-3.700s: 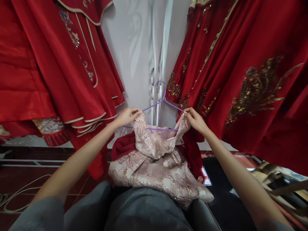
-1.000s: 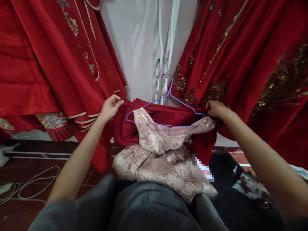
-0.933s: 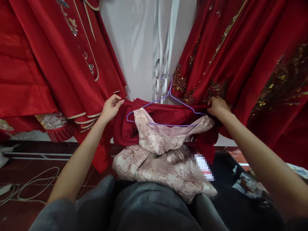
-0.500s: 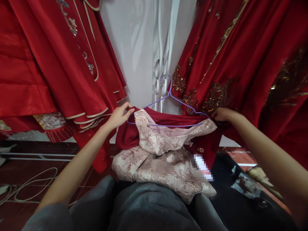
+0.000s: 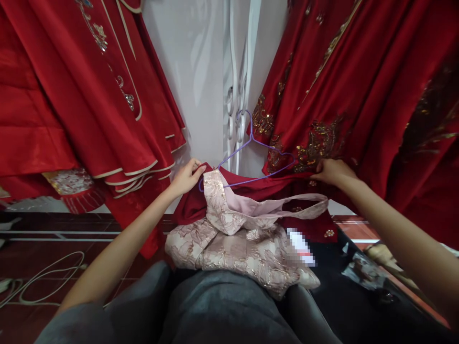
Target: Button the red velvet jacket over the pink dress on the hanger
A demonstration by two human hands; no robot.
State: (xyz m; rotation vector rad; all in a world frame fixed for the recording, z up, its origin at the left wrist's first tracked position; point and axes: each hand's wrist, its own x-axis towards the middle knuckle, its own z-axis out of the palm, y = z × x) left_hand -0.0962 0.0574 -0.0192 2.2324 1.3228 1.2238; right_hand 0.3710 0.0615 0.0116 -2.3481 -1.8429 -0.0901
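Observation:
A pink brocade dress (image 5: 244, 243) lies over my grey lap, its left strap still on a purple wire hanger (image 5: 251, 157). A dark red garment (image 5: 308, 217) sits behind and under the dress. My left hand (image 5: 186, 177) is closed, pinching the dark red cloth and the hanger's left end. My right hand (image 5: 332, 172) is closed on the dark red cloth at the hanger's right end. The dress's right strap (image 5: 304, 203) has slid off the hanger and droops.
Red embroidered gowns hang at the left (image 5: 71, 95) and right (image 5: 358, 86). A white wall with a white scrolled metal frame (image 5: 236, 71) stands between them. A white cable (image 5: 46, 277) loops on the dark red floor at the lower left.
The hanger has tilted, its right end rising. The dress's right strap slipped off it and dropped. My hands stay at the two ends, slightly lower than a second ago.

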